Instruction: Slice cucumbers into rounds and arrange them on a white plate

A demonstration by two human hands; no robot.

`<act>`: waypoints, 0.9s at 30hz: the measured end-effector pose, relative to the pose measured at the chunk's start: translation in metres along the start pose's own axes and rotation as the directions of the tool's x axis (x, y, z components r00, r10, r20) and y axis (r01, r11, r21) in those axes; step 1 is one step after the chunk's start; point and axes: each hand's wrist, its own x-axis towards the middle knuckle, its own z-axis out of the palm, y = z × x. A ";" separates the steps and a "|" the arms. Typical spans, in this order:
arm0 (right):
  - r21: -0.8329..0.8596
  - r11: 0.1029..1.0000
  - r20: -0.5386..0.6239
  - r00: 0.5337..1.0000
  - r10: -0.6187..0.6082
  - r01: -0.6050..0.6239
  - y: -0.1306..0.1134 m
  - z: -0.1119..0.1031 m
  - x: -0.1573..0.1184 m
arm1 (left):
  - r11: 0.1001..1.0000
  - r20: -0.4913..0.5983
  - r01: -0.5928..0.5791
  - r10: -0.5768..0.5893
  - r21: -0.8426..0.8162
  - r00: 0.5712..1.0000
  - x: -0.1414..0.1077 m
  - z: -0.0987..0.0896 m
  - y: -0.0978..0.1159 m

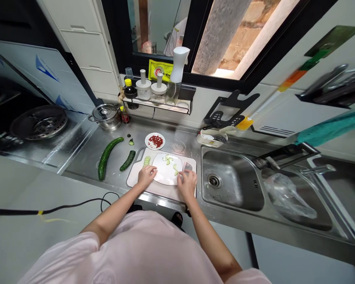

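Fingers on the white plate

The left forearm and right forearm angle inward, the left hand palm down, the right hand with fingers bunched downward.

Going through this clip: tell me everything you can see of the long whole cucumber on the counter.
The long dark green cucumber lies flat on the stainless steel countertop, curving in a gentle arc from its lower end up toward the wall. Its glossy skin looks bumpy, and it appears uncut. It sits left of the white cutting board, beside a shorter dark green cucumber piece but apart from it. Only the countertop appears to touch it.
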 end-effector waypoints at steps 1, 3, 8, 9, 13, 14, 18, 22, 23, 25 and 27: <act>-0.008 1.000 0.006 1.000 0.000 0.000 0.000 -0.003 0.000 | 1.000 -0.014 0.009 -0.009 0.002 1.000 0.001 0.000 -0.001; -0.020 1.000 0.009 1.000 0.006 -0.006 0.000 -0.008 -0.003 | 1.000 -0.036 0.029 -0.029 0.008 0.999 0.002 0.000 -0.002; -0.032 0.995 0.008 0.995 0.094 -0.094 0.001 -0.017 -0.019 | 0.997 -0.047 0.067 -0.066 0.034 0.997 0.005 0.002 -0.008; -0.034 0.993 0.004 0.993 0.115 -0.114 0.001 -0.019 -0.022 | 0.997 -0.048 0.074 -0.072 0.039 0.996 0.006 0.001 -0.009; -0.027 0.989 0.017 0.990 0.143 -0.142 -0.001 -0.022 -0.036 | 0.985 -0.077 0.146 -0.140 0.086 0.987 0.008 -0.004 -0.014; -0.025 0.989 0.022 0.989 0.146 -0.145 -0.002 -0.021 -0.039 | 0.977 -0.091 0.180 -0.171 0.110 0.981 0.008 -0.005 -0.014; -0.019 0.986 0.021 0.986 0.166 -0.166 -0.007 -0.015 -0.048 | 0.912 -0.150 0.352 -0.325 0.212 0.934 0.008 -0.010 -0.018; 0.004 0.990 0.003 0.990 0.140 -0.140 -0.013 -0.009 -0.047 | 0.843 -0.174 0.464 -0.432 0.271 0.885 0.010 -0.016 -0.022; 0.009 0.991 -0.009 0.991 0.131 -0.131 -0.014 -0.009 -0.046 | 0.834 -0.175 0.475 -0.442 0.282 0.880 0.011 -0.017 -0.024; 0.020 0.993 -0.040 0.992 0.119 -0.119 -0.014 -0.009 -0.043 | 0.822 -0.169 0.484 -0.454 0.301 0.875 0.012 -0.020 -0.025; 0.036 0.992 -0.074 0.990 0.122 -0.120 -0.012 -0.009 -0.041 | 0.815 -0.155 0.487 -0.462 0.315 0.873 0.014 -0.022 -0.024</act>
